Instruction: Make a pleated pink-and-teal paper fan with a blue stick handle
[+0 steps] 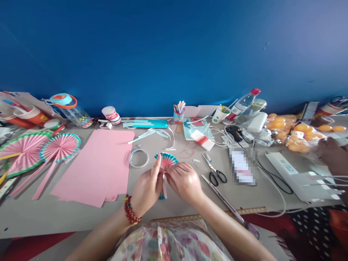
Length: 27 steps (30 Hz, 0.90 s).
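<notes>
Between my hands is a small pleated paper fan (169, 158), pink with a blue edge; its upper folds spread out and a narrower part points down below my fingers. My left hand (149, 185), with a red bead bracelet at the wrist, pinches the fan from the left, thumb up along the folds. From the right, my right hand (185, 180) closes its fingers on the fan's middle. My hands hide the fan's centre. A roll of clear tape (139, 158) lies left of the fan, and scissors (214, 170) with black handles lie to the right.
Pink paper sheets (95, 163) lie left, beside finished round fans (60, 148). A craft knife (223, 197) rests near my right forearm. Red thread on a white card (202, 140), a bottle (243, 104) and a power strip (288, 174) stand or lie right. Another person's hand (333, 154) is at far right.
</notes>
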### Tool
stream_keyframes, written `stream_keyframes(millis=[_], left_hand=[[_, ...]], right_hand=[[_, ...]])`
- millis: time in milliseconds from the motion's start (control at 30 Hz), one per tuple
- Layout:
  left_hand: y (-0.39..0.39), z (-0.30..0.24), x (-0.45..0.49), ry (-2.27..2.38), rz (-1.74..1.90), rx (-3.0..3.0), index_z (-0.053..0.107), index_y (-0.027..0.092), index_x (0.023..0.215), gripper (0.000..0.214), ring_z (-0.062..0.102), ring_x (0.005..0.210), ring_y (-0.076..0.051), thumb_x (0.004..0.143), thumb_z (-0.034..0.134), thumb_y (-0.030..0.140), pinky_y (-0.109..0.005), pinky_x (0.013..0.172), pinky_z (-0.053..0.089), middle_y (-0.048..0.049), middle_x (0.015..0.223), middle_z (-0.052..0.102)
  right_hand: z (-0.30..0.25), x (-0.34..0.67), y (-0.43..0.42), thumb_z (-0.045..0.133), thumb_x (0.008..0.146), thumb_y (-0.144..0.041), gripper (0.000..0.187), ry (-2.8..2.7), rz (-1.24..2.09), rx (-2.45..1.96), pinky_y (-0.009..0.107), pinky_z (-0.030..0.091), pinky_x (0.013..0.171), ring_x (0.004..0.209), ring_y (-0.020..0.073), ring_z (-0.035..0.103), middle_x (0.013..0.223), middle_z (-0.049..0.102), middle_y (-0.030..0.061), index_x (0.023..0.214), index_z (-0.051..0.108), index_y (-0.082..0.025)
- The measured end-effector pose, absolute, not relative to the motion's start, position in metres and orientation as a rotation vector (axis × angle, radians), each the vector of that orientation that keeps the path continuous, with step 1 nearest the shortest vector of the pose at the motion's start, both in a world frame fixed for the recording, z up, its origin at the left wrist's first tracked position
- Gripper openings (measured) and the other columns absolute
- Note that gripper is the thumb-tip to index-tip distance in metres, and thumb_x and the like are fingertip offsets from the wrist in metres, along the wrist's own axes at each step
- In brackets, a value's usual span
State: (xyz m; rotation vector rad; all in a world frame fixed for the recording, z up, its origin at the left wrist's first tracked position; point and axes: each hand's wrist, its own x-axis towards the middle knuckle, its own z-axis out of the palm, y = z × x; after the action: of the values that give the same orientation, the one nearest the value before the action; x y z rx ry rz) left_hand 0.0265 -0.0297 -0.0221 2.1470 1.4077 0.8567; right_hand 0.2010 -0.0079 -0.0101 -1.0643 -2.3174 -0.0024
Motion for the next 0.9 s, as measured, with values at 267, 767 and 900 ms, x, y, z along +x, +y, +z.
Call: stream_keyframes(millis=[267, 767, 900], left_hand=[[-0.0285, -0.0214, 0.0295, 1.409, 0.867, 2.183, 0.012, 0.015, 0.156, 0.062, 0.069, 0.081, -0.02, 0.099, 0.036, 0.016, -0.035, 0.075, 0.057, -0.006, 0.085, 0.07], [-0.029, -0.0171, 0.0295, 1.413, 0.887, 2.129, 0.015, 0.014, 0.156, 0.061, 0.068, 0.077, -0.018, 0.099, 0.037, 0.018, -0.032, 0.075, 0.057, -0.0053, 0.084, 0.071], [-0.0271, -0.0164, 0.0288, 1.394, 0.894, 2.095, 0.013, 0.016, 0.156, 0.063, 0.068, 0.077, -0.018, 0.099, 0.039, 0.018, -0.031, 0.075, 0.057, -0.0044, 0.087, 0.071]], right_hand=[[-0.0084, 0.1949, -0.0095, 0.053, 0.092, -0.014, 0.013, -2.326, -0.066, -1.137, 0.032, 0.045, 0.075, 0.077, 0.0192, 0.062, 0.077, 0.069, 0.0056, 0.084, 0.062, -0.017], [-0.0049, 0.1954, -0.0094, 0.05, 0.093, -0.015, 0.016, -2.307, -0.009, -1.123, 0.031, 0.045, 0.076, 0.077, 0.0188, 0.061, 0.076, 0.068, 0.0055, 0.083, 0.062, -0.017], [-0.0079, 0.1965, -0.0078, 0.05, 0.095, -0.016, 0.017, -2.26, 0.006, -1.109, 0.031, 0.045, 0.077, 0.077, 0.0184, 0.061, 0.078, 0.07, 0.0051, 0.084, 0.063, -0.018]])
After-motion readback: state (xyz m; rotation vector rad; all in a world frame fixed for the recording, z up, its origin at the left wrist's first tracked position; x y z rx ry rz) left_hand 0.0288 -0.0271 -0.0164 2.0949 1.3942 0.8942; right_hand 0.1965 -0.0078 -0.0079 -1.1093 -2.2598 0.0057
